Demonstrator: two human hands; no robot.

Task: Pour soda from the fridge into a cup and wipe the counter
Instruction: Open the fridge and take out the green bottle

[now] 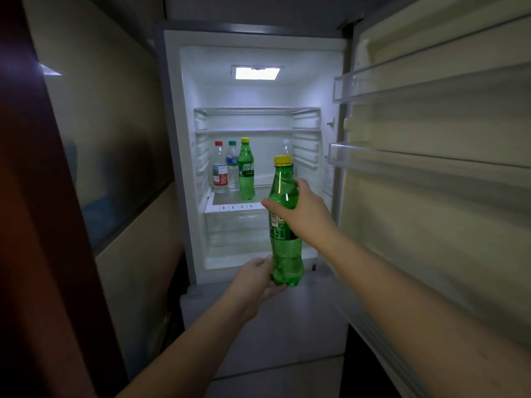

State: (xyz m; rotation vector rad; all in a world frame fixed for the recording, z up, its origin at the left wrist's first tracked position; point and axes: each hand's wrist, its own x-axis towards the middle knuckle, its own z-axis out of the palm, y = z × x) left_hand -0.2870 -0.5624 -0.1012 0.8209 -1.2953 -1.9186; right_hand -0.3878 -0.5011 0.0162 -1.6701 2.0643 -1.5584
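Head view looks into the open fridge (184, 156). A green soda bottle (286, 222) with a yellow cap (283, 160) is held upright in front of the compartment, long axis vertical, cap up. The right hand (301, 208) has its grip clamped round the bottle's upper body; the left hand (258, 278) cups the base, fingers curled against it. On the shelf (234, 206) behind stand three more upright bottles: red-capped (219, 168), teal-capped (232, 166) and another green one (246, 170).
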